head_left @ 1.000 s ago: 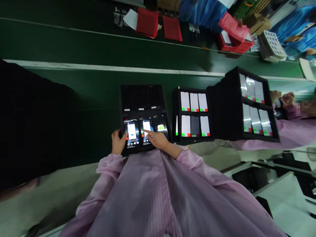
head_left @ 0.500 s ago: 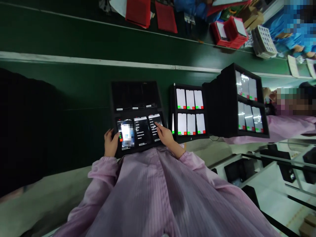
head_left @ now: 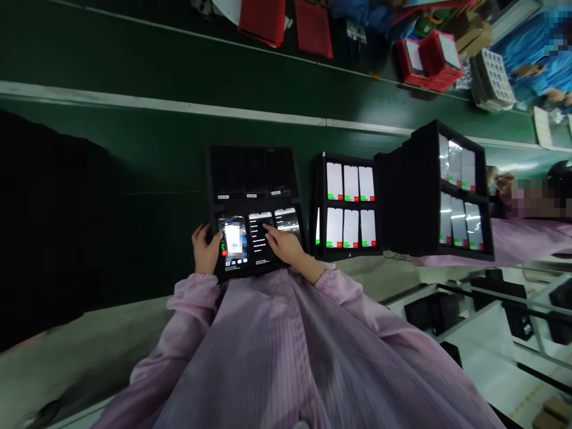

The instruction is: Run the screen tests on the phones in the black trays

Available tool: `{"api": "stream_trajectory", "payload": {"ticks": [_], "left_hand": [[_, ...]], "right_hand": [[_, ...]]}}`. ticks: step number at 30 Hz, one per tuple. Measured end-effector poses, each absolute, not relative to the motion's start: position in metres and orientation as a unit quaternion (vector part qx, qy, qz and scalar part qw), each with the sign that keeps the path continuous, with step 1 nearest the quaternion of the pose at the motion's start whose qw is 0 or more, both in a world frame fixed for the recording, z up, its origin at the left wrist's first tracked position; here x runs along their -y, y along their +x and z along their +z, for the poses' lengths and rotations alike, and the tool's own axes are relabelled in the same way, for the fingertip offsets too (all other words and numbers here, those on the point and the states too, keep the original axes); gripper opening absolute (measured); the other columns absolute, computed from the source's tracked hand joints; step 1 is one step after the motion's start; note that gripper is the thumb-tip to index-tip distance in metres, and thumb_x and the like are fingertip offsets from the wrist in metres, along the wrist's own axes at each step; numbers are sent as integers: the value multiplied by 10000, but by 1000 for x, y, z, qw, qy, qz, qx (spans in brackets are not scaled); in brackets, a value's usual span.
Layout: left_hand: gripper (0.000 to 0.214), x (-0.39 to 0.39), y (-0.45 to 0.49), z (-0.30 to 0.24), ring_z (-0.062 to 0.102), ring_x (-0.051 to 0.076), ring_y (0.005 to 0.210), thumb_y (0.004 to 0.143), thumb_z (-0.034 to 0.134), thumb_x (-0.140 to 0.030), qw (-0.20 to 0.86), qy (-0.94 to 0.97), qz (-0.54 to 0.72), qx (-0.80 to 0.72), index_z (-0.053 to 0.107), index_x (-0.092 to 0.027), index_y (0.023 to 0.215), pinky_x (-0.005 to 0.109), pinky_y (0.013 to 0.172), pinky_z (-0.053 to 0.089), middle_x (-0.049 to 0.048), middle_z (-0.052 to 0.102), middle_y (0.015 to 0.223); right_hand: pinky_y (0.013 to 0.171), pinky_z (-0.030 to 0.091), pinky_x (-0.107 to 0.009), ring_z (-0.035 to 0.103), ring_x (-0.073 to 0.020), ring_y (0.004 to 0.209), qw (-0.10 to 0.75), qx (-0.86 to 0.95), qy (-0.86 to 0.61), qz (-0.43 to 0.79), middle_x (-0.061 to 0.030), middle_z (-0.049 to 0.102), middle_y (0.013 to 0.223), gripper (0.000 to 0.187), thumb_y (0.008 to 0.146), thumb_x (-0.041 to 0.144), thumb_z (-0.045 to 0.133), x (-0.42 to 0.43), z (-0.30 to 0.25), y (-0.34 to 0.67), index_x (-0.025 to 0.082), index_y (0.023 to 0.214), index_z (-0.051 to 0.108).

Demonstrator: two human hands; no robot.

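Note:
A black foam tray [head_left: 256,202] lies before me with two rows of smartphones. The far row's phones have dark screens and small white labels. In the near row, the left phone [head_left: 233,239] shows a bright picture, while the middle phone [head_left: 258,249] and the right phone [head_left: 288,221] show white text lists on black. My left hand [head_left: 206,250] grips the tray's left edge, thumb on top beside the left phone. My right hand [head_left: 286,245] holds nothing; its index finger is stretched out onto the middle phone's screen, and the hand partly covers the right phone.
To the right lies another black tray [head_left: 318,196] of lit white-screened phones. Beyond it stands a tall stack of black trays [head_left: 411,193], with a co-worker's pink sleeve [head_left: 527,238] behind. Red folders [head_left: 263,21] and red bins [head_left: 440,62] sit across the green bench [head_left: 156,143].
My right hand has moved left, from the right phone's screen to the middle one. My left hand stays at the tray's left edge. The left phone now shows icons along its bottom.

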State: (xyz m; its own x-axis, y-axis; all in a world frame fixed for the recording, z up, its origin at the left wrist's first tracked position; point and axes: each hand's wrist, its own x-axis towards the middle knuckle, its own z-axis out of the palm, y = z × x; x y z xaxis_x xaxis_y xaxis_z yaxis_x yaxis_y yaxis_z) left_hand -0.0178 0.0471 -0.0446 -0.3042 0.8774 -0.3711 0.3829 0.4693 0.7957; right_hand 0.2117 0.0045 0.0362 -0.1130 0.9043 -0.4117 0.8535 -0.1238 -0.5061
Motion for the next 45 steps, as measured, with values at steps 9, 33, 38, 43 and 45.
{"api": "stream_trajectory", "payload": {"ticks": [9,33,38,43,45], "left_hand": [[431,-53,-27,-54,505,325,1428,735,709,-316,440,427,290,-735,694,-218,1154,468,1290,295,120,586,1358],[518,-44,-31,-65,436,318,1481,708,725,-252,445,456,330,-697,682,-225,1224,454,1310,247,112,553,1374],[483,-47,-27,-63,453,316,1462,733,728,-274,435,456,325,-705,673,-214,1209,453,1301,263,125,563,1349],[438,-52,-20,-61,491,317,1413,754,726,-300,427,440,319,-722,659,-204,1176,465,1293,273,136,569,1303],[442,-54,-16,-60,508,325,1388,751,728,-300,426,425,311,-736,655,-197,1175,481,1288,280,142,564,1298]], "right_hand": [[1046,575,-321,745,-198,1185,98,641,-676,351,-25,715,1409,434,1095,307,460,15,34,231,273,1513,572],[975,604,-329,768,-224,1127,157,626,-676,356,-66,748,1351,414,1064,274,518,31,29,236,241,1461,632],[980,605,-327,769,-213,1126,162,624,-677,354,-32,757,1336,412,1063,271,522,33,30,238,285,1460,629],[1026,582,-319,745,-212,1189,148,626,-676,360,-52,727,1388,420,1069,268,502,31,34,235,244,1472,617],[1026,579,-309,751,-206,1170,135,630,-674,362,-56,730,1384,425,1074,274,498,26,36,231,233,1482,607]]}}
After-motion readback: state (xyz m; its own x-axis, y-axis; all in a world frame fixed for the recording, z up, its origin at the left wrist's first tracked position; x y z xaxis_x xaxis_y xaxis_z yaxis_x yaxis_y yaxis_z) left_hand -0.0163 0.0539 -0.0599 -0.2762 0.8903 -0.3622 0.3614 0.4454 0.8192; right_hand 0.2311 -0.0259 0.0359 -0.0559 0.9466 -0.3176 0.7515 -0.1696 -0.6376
